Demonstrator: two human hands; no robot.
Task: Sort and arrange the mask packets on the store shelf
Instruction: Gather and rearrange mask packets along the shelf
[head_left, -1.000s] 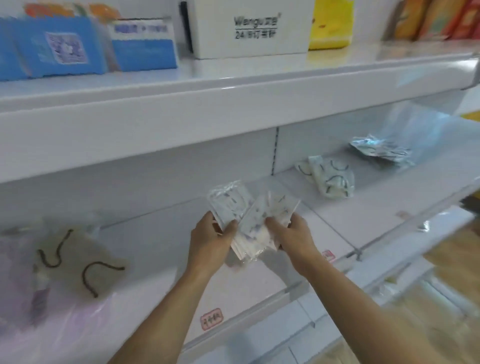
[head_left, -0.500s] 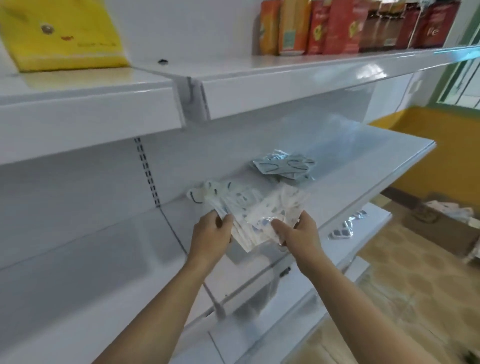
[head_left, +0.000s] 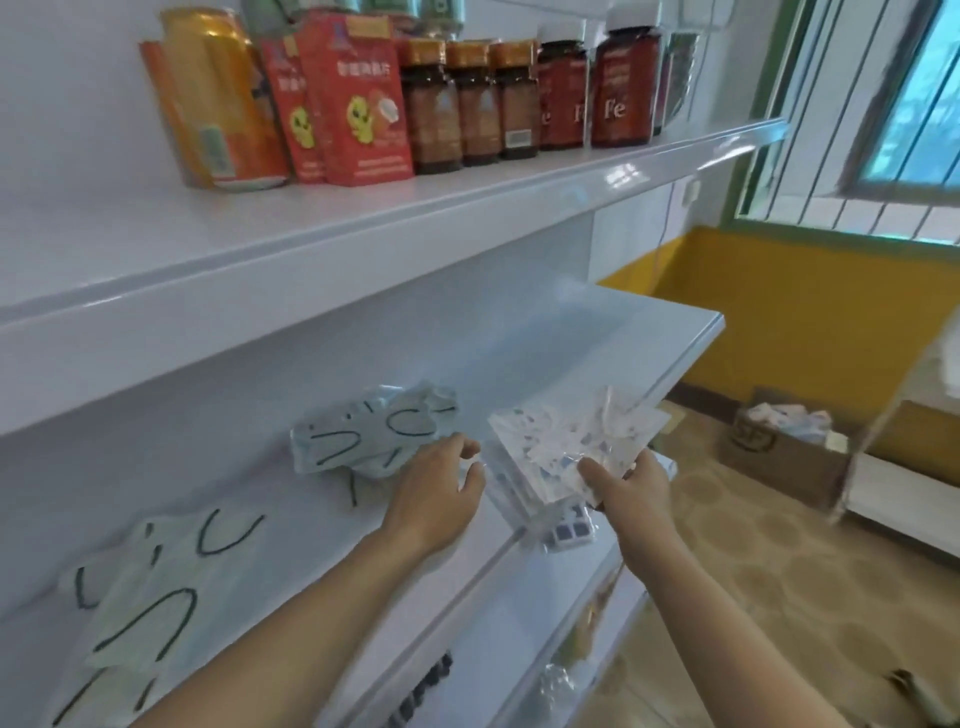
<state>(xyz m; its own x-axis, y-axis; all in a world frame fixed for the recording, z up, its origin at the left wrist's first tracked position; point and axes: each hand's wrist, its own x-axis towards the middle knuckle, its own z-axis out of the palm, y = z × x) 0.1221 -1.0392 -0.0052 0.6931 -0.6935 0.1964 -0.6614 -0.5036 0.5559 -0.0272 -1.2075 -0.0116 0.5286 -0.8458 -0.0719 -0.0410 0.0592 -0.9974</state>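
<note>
A: Where are the mask packets?

B: The right hand (head_left: 631, 480) pinches a fanned stack of mask packets (head_left: 569, 441) in the middle of the frame, over the shelf (head_left: 519, 358) edge.

A: And the left hand (head_left: 436, 493)?

B: Its fingers are loose and hold nothing. A green packet pile (head_left: 371, 434) lies just up and left of it, long side across. The left hand is nearer.

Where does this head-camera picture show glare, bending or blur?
Head view: window light glares on the upper shelf's front lip; the wide lens bows that shelf's straight edge; the cardboard box on the floor is soft; the fanned mask packets in the right hand look smeared.
</note>
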